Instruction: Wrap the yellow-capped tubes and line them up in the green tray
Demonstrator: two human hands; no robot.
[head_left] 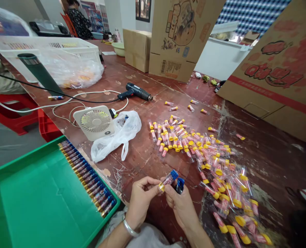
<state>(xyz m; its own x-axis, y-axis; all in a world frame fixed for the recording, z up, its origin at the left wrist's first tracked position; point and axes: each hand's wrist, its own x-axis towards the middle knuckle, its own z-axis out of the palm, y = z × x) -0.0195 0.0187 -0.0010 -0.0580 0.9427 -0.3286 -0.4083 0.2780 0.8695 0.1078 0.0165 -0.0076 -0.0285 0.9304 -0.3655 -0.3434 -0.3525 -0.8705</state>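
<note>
Two bare hands meet low at centre: the left hand (139,203) pinches the yellow-capped end of a small clear pink tube with a blue sleeve (168,179), fingers closed on it. Its long axis slants up-right over the worn brown surface (153,103). Nearer the sleeved end, the right hand (181,205) curls shut on a blue sleeve piece (180,185).

Worn reddish-brown table (153,93), scratched w/ paint flecks, fills mid frame. Grey floor (2,144) at left edge, red plastic stool (15,110) on it. White wall (121,13) at top centre w/ dark framed picture (143,9). Blue-white checkered panel (253,12) upper right.
</note>
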